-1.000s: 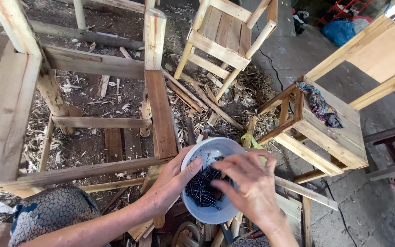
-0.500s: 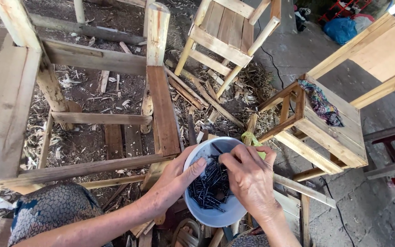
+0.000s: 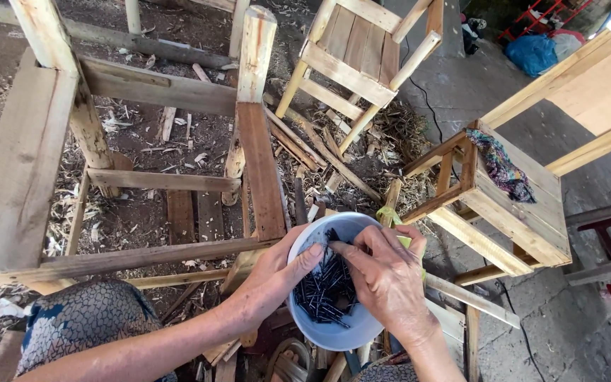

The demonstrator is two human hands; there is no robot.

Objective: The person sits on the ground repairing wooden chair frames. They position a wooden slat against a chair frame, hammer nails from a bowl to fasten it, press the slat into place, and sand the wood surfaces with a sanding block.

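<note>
A round white bowl (image 3: 328,337) holds a heap of dark nails (image 3: 327,291) low in the middle of the view. My left hand (image 3: 275,277) grips the bowl's left rim, thumb lying over the edge into it. My right hand (image 3: 387,277) is over the bowl's right side, its fingertips pinching at nails near the top of the heap. How many nails the fingers hold is hidden. A rough wooden frame (image 3: 259,166) of posts and rails stands just left of the bowl.
A finished small wooden chair (image 3: 361,65) stands at the top middle. A wooden stool frame (image 3: 503,216) with a patterned rag (image 3: 502,168) draped on it is at the right. Wood scraps and shavings (image 3: 323,159) litter the dirt floor. A patterned sleeve (image 3: 83,318) is at the lower left.
My right hand has slid from the bowl's lower right up to its top, fingers now closing on nails. The left hand and bowl stayed nearly still.
</note>
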